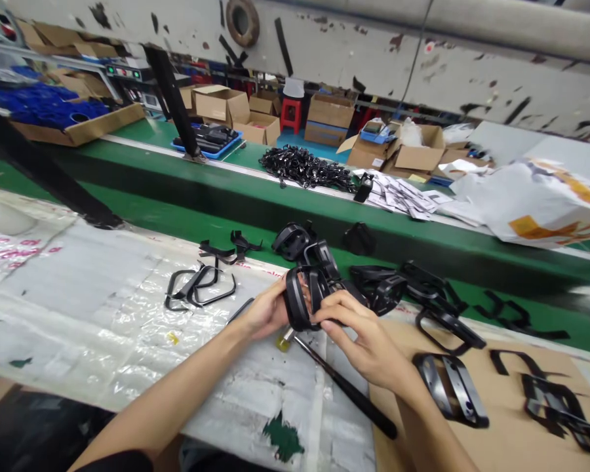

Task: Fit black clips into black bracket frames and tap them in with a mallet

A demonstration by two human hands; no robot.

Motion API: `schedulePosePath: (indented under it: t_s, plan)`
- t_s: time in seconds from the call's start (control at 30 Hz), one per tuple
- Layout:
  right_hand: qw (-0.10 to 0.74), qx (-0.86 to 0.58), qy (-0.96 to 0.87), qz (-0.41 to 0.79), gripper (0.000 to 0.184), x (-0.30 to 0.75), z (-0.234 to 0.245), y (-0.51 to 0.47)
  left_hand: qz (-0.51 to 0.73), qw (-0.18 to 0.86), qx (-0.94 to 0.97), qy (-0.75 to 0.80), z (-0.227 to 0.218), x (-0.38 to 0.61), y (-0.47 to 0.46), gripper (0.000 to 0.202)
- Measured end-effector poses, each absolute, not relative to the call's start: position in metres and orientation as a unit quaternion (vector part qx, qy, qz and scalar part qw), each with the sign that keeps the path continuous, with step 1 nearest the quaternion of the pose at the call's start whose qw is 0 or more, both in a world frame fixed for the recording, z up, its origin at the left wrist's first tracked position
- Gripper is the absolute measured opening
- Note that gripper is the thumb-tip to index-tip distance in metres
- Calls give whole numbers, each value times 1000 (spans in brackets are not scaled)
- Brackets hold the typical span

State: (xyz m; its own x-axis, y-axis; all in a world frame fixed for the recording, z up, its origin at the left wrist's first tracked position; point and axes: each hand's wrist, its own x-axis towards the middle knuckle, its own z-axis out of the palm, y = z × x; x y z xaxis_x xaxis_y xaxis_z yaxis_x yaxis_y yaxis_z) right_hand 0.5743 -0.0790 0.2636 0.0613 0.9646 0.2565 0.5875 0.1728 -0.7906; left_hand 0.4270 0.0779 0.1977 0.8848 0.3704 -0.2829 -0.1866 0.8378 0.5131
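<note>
Between my two hands, above the plastic-covered bench, is a black moulded plastic frame (299, 303) with a rounded outline. My left hand (270, 308) grips its left side, the fingers partly hidden behind it. On its right side the fingers of my right hand (351, 321) press together against the inner edge. Just beneath lies a mallet (347, 387) with a black handle and a yellowish head. More black plastic parts (319, 255) are heaped right behind the held frame. Several thin black trim pieces (196, 285) lie to the left.
On cardboard (398, 406) at the right rest black frames (451, 389) and trims. Behind runs a green conveyor belt (236, 196) carrying a pile of small black parts (305, 167), printed sheets (403, 195) and a white bag (541, 200). A black post (172, 98) stands at left.
</note>
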Motion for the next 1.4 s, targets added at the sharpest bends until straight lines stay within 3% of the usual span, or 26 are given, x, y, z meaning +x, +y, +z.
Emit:
schedulePosePath:
  t_s: [0.17,0.5,0.77,0.9,1.13,1.27,1.4]
  plan:
    - [378,-577,-675,260,20,577,265,-81,162,933,245,206,194,426,80,31]
    - [491,-561,-642,182,24,569,245,-73,106,942,179,265,188,429,86,28]
    - [423,-620,-644,150,22,558,240,-75,125,921,156,334,194,433,86,44]
    - [391,-598,-672,196,30,565,242,-77,116,915,167,348,191,434,86,48]
    - [390,-587,-682,196,32,560,233,-74,131,931,201,275,181,432,87,33]
    - [372,-555,-725,170,28,551,232,-68,113,946,200,227,185,431,87,35]
    - [444,-562,-685,133,26,556,239,-69,93,950,213,210,194,429,84,35]
